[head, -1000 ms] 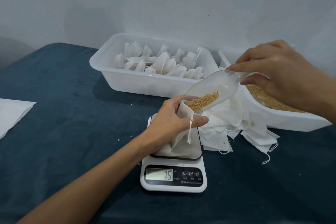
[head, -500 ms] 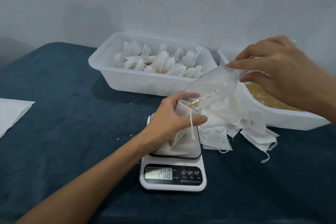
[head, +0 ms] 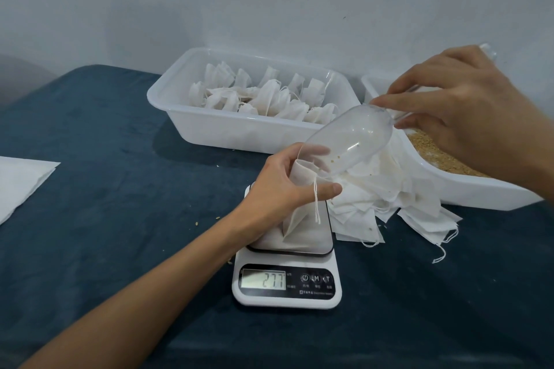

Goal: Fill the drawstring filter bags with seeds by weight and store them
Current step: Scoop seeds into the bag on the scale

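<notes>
My left hand (head: 278, 186) grips the open mouth of a white drawstring filter bag (head: 299, 228) that stands on the digital scale (head: 287, 284). The display reads 27.7. My right hand (head: 458, 108) holds the handle of a clear plastic scoop (head: 344, 141), tipped steeply with its lip in the bag's mouth. Only a few stray seeds cling inside the scoop. A white tray of brown seeds (head: 434, 159) sits at the right, partly behind my right hand. A second white tray (head: 239, 132) behind the scale holds several filled, tied bags.
A heap of flat empty filter bags (head: 389, 201) lies between the scale and the seed tray, strings trailing. White sheets (head: 21, 183) lie at the left edge. A dark blue cloth (head: 105, 189) covers the table, with a few spilled seeds on it. A pale wall stands behind.
The scoop tipped up and emptied its seeds into the bag. The scale reading rose from 7.5 through 20.8 to 27.7. My left hand kept its hold on the bag.
</notes>
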